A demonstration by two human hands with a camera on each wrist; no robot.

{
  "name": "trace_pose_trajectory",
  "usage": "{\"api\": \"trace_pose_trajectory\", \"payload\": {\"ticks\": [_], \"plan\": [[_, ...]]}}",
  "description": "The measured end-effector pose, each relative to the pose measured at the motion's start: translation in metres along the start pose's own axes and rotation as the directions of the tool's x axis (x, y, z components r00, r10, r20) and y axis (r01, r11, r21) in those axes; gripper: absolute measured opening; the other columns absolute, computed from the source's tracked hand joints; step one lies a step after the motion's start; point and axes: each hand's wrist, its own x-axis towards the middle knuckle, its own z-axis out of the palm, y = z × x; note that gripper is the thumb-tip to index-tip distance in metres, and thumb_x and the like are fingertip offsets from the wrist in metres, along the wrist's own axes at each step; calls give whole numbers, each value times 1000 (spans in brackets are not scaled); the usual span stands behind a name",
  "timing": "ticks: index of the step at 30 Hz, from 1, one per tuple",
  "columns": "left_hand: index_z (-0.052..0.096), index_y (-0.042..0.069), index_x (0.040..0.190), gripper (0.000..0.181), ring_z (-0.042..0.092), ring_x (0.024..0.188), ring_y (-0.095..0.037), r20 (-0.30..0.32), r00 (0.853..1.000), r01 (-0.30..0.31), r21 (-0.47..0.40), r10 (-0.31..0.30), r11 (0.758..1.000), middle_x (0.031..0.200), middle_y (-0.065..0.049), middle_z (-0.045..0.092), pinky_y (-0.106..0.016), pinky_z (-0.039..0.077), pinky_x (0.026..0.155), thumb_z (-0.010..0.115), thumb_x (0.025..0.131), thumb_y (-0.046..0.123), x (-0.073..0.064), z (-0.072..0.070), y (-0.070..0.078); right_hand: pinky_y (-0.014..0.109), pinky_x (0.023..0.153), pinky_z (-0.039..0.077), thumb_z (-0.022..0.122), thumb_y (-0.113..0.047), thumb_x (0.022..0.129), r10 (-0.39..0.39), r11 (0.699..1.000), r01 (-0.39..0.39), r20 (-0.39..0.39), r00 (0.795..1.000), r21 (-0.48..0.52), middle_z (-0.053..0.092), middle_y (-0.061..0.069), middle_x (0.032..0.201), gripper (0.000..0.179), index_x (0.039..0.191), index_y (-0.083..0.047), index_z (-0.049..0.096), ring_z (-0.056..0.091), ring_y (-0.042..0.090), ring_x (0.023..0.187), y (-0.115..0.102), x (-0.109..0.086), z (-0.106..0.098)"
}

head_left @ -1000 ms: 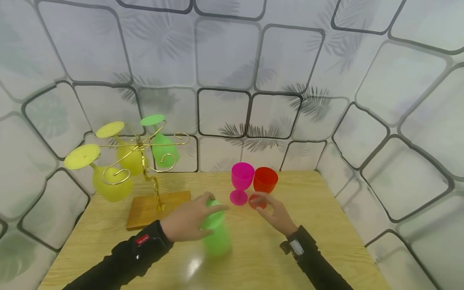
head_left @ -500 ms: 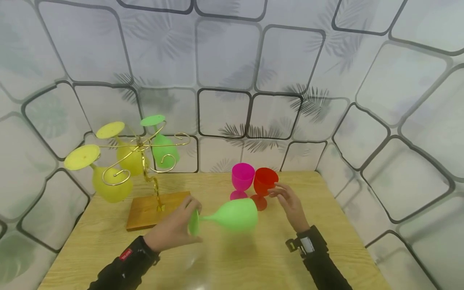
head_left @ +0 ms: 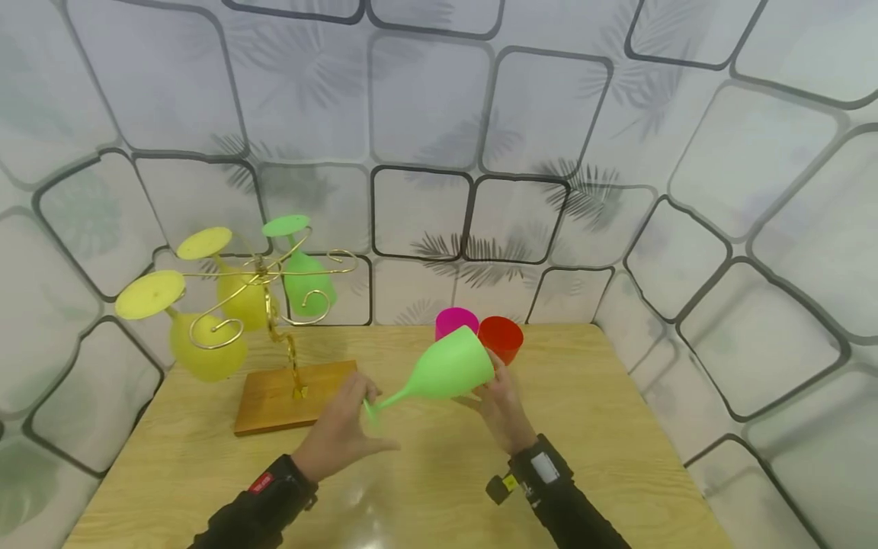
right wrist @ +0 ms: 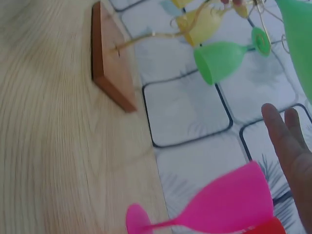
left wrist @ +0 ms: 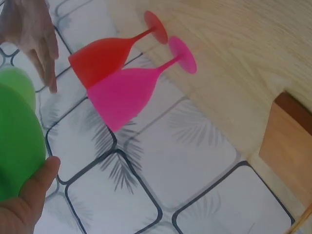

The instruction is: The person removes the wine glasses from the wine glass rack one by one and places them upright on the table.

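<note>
Head view: the green goblet (head_left: pixel 449 370) is off the desk (head_left: pixel 583 457), above its middle, foot toward the left edge, mouth tipped up toward the right edge.
Goblet's change: half a second ago it lay level in the air; now its bowl has risen toward the back edge and covers the pink goblet's foot.
Left hand (head_left: pixel 339 431): grasping the green goblet by its foot.
Right hand (head_left: pixel 504 408): has come leftward from beside the red goblet to the green goblet's rim; fingers extended, gripping nothing; whether they touch the rim, I cannot tell.
Standing pair: the pink goblet (head_left: pixel 456 320) and the red goblet (head_left: pixel 504 335), upright near the back edge, right of its middle.
Rack: thin gold-coloured stem (head_left: pixel 292 354) and curled arms on a flat wooden block (head_left: pixel 267 400), toward the back left corner; two yellow goblets (head_left: pixel 209 347) and a second green goblet (head_left: pixel 309 286) hang from it upside down.
Goblet form: smooth, single-coloured, egg-shaped bowls, slim stems, round flat feet.
Desk surface: pale, wood-grained.
Wall (head_left: pixel 425 107): rounded black-and-grey outlines, feathery leaf prints.
</note>
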Motion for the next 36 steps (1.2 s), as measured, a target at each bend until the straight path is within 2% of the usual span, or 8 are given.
{"api": "trace_pose_trajectory", "payload": {"ticks": [5,10,13,16,19,26,31,36], "plan": [[41,4,88,67,46,87,-11,-3,1000,-4,-40,4,999,92,1,43,-28,49,69,89,46,26,-2,8,3,38,96,49,38,-13,99,17,989,-29,83,996,148,61,-5,121,32,129,-20,48,55,14,114,4,4,16],[44,4,96,70,52,91,-14,42,998,51,-49,-49,998,98,-2,49,-31,53,74,88,48,29,-5,12,4,29,93,50,44,-16,98,-11,982,-8,105,994,186,64,-5,115,26,122,-18,53,58,11,106,5,5,17],[48,4,110,76,55,98,-15,109,986,129,-47,-123,991,107,-6,55,-36,54,82,87,50,33,-8,12,5,25,89,52,43,-10,95,-16,997,9,88,996,81,63,-6,111,28,122,-17,51,59,10,101,5,6,14],[46,6,128,88,53,113,-19,185,956,239,-48,-227,970,124,-8,54,-43,51,94,85,55,36,-9,12,7,22,85,52,51,-1,85,-5,992,9,32,999,-129,61,-7,108,42,123,-17,47,59,8,96,3,6,12],[38,7,140,95,46,124,-25,206,937,305,-81,-283,949,139,-10,46,-49,44,101,83,60,34,-7,15,10,27,87,52,62,3,77,-20,938,28,26,999,-347,58,1,116,58,129,-9,40,57,13,102,3,8,12],[32,10,145,98,48,123,-29,155,949,309,-312,-273,898,143,-12,42,-49,46,99,84,61,16,5,30,14,46,94,47,78,-4,67,12,747,75,126,992,-661,51,18,129,81,136,-4,36,50,25,114,7,9,22],[37,19,144,96,49,122,-22,184,923,385,-376,-340,843,140,-3,47,-49,49,94,84,60,26,8,40,15,53,96,45,80,-7,65,36,719,95,174,984,-689,53,17,127,81,134,-3,38,51,27,115,0,9,36],[41,25,140,90,52,119,-17,190,914,405,-411,-358,816,135,2,53,-48,50,91,82,61,38,9,44,16,50,93,48,79,-9,66,89,684,63,168,982,-727,55,17,124,77,131,-2,40,52,30,113,-10,7,46]]}}
